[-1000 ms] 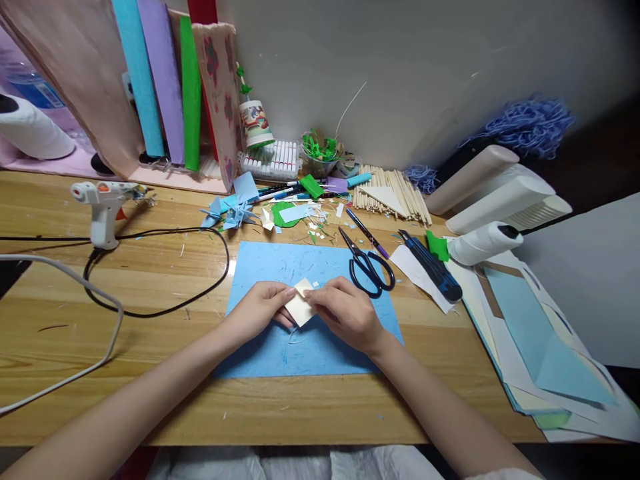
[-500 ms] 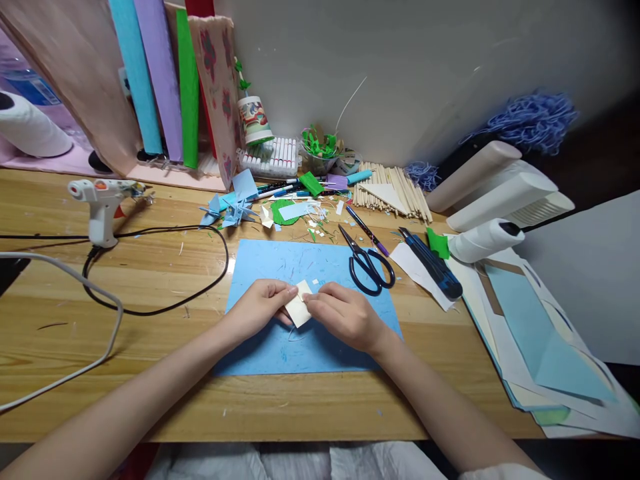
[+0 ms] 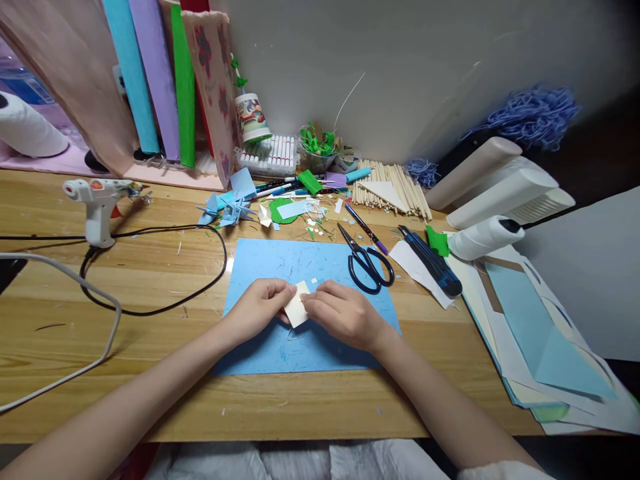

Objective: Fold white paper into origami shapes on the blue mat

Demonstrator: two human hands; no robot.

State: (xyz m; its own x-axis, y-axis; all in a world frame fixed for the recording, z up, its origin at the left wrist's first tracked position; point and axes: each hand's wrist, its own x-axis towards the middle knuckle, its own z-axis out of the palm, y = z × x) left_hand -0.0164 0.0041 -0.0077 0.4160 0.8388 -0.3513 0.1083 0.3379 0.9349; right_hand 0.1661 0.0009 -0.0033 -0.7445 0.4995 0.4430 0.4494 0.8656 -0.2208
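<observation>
Nearest, two hands worked over one pale blue rectangular paper sheet on the wooden counter. The left hand held in its grip the left edge of the one small cream folded paper piece, and the right hand pinched its right edge. Since a second earlier the right hand had slid slightly leftward, covering more of the piece, probably pressing a crease. Beyond lay one pair of black-handled scissors, one dark blue utility knife, one white glue gun and one light blue paper crane.
</observation>
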